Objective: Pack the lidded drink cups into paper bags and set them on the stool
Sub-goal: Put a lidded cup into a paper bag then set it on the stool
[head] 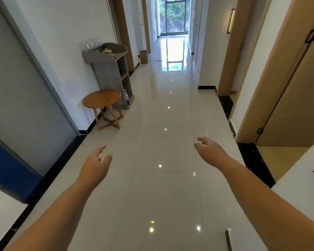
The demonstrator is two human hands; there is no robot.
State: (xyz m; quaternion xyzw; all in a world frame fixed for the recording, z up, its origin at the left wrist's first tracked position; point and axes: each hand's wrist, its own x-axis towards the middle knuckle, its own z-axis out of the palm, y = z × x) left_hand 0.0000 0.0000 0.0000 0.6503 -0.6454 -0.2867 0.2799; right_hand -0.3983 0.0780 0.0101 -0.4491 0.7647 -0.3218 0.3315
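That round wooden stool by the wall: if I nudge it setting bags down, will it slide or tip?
The stool likely slides before tipping: its legs splay onto a crossed base, and the tiled floor looks glossy. It appears solid wood, so probably rigid and not feather-light.

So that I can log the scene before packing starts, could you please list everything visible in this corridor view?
stool: one, brown wood, round, against the left wall
stand: one, grey, just behind the stool
cups: several, clear, on the stand's top; too blurred to tell lids
papers: a few, pale, on the stand's top
bottle: one, white and blue, stand's bottom shelf
box: one, brown, on the floor farther down, left side
cable: one, thin, on the floor mid-corridor
window: one, dark-framed, corridor's far end
wall lamp: one, brass, right wall
left hand: one, holding nothing, lower left
right hand: one, holding nothing, right of centre
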